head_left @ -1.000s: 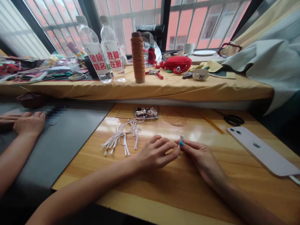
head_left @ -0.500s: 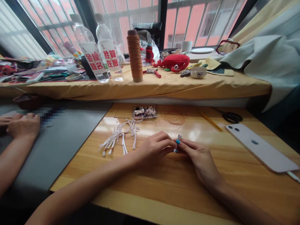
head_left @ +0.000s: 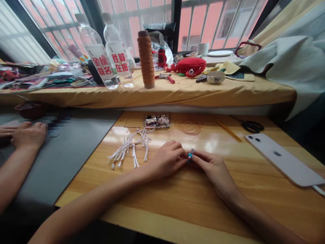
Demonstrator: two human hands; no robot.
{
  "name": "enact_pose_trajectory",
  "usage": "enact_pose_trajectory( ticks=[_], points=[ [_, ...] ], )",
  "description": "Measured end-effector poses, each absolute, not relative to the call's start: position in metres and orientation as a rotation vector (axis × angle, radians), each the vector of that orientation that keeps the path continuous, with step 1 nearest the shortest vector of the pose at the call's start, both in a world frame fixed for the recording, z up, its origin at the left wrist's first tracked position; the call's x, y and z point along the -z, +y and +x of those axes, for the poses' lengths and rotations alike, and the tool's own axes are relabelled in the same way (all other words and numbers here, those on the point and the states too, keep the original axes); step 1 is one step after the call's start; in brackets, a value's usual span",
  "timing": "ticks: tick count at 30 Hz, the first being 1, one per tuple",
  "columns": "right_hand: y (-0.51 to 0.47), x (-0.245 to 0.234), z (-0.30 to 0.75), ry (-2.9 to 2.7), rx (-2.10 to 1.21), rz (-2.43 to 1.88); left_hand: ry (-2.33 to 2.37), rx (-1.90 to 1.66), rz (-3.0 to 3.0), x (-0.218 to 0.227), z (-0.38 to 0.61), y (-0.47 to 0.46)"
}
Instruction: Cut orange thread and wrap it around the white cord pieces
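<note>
Fingertips together over the wooden table, my left hand (head_left: 169, 159) and my right hand (head_left: 214, 171) both pinch a short white cord (head_left: 193, 150). Its frayed-looking end sticks up above the fingers, while most of it is hidden by them. Blue nail polish shows at the pinch. Left of my hands lies a loose pile of white cord pieces (head_left: 133, 147), some with orange thread wound near their ends. Behind the pile, a clear tray (head_left: 157, 125) holds small beads. A tangle of thin orange thread (head_left: 189, 128) rests beyond my fingertips.
A phone (head_left: 284, 159) with a cable, black-handled scissors (head_left: 253, 127) and a yellow pencil-like stick (head_left: 228, 131) lie at right. On the cloth-covered ledge stand two bottles (head_left: 118, 64) and an orange thread spool (head_left: 146, 64). Another person's hand (head_left: 29, 135) is over the grey table.
My fingertips have drawn closer together around the white cord and shifted slightly left. The cord's upper end sits a little lower. The other person's hand has moved slightly right.
</note>
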State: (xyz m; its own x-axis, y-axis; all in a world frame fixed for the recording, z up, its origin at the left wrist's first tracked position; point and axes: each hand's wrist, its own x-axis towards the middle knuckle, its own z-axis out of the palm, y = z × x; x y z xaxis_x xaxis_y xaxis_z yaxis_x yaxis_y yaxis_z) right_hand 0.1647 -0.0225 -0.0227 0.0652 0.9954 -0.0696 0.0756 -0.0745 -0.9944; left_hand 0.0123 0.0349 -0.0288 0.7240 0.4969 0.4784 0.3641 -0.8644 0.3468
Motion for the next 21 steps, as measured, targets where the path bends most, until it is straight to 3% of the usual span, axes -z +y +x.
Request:
enact_pose_trajectory(
  ticks=[21],
  points=[
    [-0.0191,0.014,0.1677,-1.137,-1.42,-1.325,0.827,-0.713,2.403,0.0229,0.0128,0.0321]
  ],
)
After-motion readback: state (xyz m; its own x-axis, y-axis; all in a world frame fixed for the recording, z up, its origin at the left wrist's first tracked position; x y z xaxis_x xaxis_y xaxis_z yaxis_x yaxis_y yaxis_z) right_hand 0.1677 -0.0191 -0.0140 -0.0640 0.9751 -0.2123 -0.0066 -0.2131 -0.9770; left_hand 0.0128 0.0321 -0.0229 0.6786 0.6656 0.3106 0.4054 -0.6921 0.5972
